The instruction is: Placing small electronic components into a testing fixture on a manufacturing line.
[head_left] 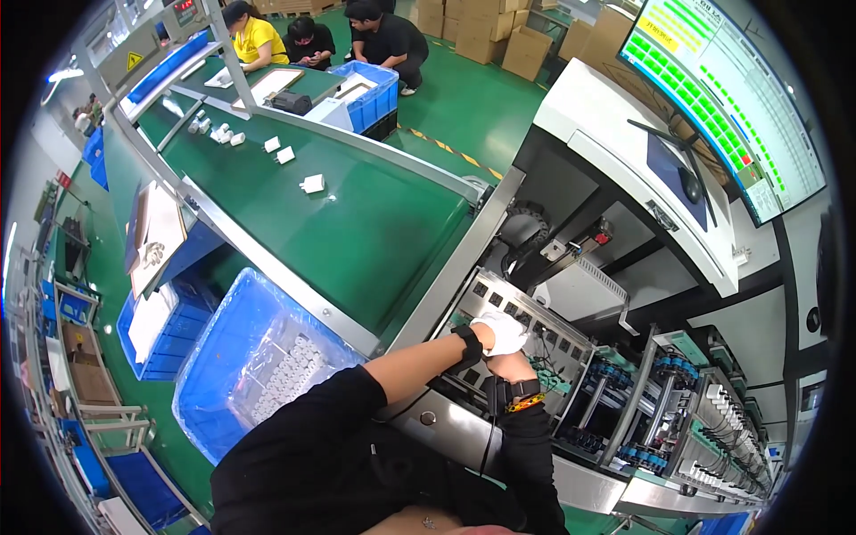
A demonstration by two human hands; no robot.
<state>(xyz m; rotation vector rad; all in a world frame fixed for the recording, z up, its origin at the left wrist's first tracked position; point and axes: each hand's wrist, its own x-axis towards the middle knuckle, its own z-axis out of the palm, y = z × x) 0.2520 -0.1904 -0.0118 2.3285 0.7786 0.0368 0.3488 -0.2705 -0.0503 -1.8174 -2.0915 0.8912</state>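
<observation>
Both my hands meet above a metal fixture plate (473, 308) with rows of dark rectangular slots. My left hand (501, 332) wears white glove material and has a black band at the wrist. Just below and against it is my right hand (512, 366), its wrist carrying a black strap and a yellow-orange bracelet. The fingers of both overlap and are too small to make out, so anything between them is hidden. Thin dark cables (546, 352) lie on the plate beside my right hand.
A green conveyor belt (357, 241) carries several white power adapters (312, 184). Left of me stands a blue bin (209, 383) lined with clear plastic, holding rows of white pieces (285, 374). Machine rollers (660, 406) are at right, under a monitor (713, 98). Several people (388, 40) are beyond the belt.
</observation>
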